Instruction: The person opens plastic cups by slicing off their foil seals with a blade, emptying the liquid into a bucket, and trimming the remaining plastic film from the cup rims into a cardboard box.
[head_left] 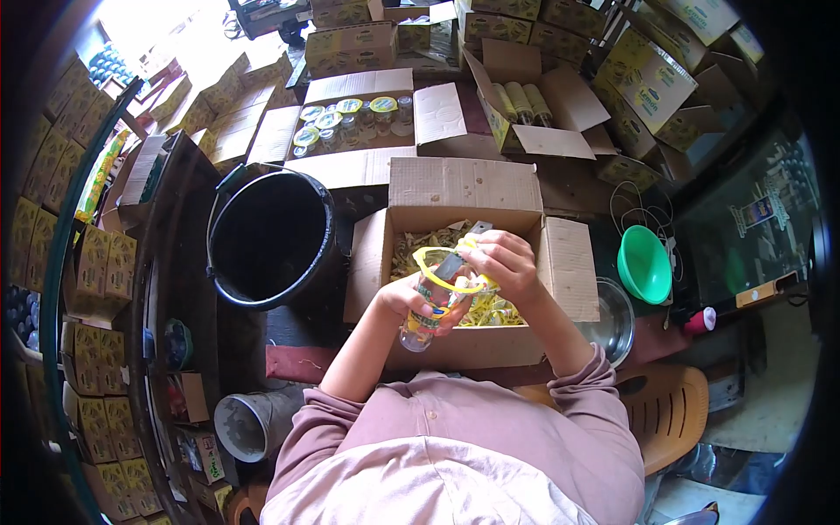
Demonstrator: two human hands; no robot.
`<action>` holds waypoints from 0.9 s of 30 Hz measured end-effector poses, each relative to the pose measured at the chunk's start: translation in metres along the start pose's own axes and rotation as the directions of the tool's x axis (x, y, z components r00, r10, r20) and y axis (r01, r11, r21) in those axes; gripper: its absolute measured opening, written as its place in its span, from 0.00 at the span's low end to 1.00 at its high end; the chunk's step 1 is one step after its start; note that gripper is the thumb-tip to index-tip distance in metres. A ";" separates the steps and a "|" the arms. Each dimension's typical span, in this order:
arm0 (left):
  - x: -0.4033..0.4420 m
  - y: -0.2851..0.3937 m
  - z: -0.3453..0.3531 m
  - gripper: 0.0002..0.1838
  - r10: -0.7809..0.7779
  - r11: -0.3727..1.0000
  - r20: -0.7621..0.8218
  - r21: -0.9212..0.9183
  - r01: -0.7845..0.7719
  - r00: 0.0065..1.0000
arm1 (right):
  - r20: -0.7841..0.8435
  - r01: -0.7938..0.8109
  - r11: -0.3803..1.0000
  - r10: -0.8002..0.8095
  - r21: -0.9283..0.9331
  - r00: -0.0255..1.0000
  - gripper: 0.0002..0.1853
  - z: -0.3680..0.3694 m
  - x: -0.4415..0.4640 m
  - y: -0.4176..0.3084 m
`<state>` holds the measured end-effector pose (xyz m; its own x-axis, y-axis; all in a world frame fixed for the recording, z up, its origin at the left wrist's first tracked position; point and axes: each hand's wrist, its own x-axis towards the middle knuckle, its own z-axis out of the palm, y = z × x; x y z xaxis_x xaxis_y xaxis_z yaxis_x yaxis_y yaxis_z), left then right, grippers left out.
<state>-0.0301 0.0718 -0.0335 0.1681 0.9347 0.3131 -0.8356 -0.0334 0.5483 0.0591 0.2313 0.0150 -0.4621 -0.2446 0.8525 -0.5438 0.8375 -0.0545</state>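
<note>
My left hand [409, 299] is wrapped around a clear plastic cup [422, 325] with a printed label, tilted over the near side of an open carton [490, 349]. A yellow plastic rim [423, 256] loops around the cup's mouth. My right hand [507, 264] has its fingers closed on the right side of this yellow rim. A flat grey piece [451, 266] shows within the loop beside the right fingers; whether that hand grips it too, I cannot tell. Yellow and clear plastic scraps [494, 313] lie in the carton beneath both hands.
A black bucket [271, 241] stands left of the carton. Behind it, one box holds several lidded cups [348, 121], another holds cup stacks [523, 103]. At right are a green bowl [644, 265] and a metal bowl [618, 324]. Yellow cartons [105, 262] line the left.
</note>
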 end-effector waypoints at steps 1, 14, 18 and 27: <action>-0.001 0.001 0.003 0.36 0.000 1.000 -0.046 -0.014 -0.001 0.999 | -0.030 0.008 1.000 -0.009 -0.019 1.000 0.11 -0.003 0.002 0.000; -0.017 0.047 0.036 0.32 0.145 0.436 -0.208 0.891 0.126 0.967 | 0.123 -0.555 0.825 0.565 -0.109 0.816 0.29 -0.026 -0.030 0.023; -0.011 0.053 0.053 0.31 0.180 0.342 -0.293 0.914 0.219 0.939 | 0.551 -0.575 0.607 0.780 -0.548 0.298 0.46 -0.015 -0.060 0.009; -0.009 0.050 0.045 0.28 0.304 0.064 -0.357 0.933 0.354 0.883 | 0.436 -0.840 0.206 0.779 0.502 0.452 0.29 -0.040 -0.023 -0.002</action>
<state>-0.0502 0.0461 0.0261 -0.2919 0.9418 0.1667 0.4935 -0.0010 0.8697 0.0983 0.2550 0.0161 -0.9373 0.3286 0.1163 -0.0761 0.1329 -0.9882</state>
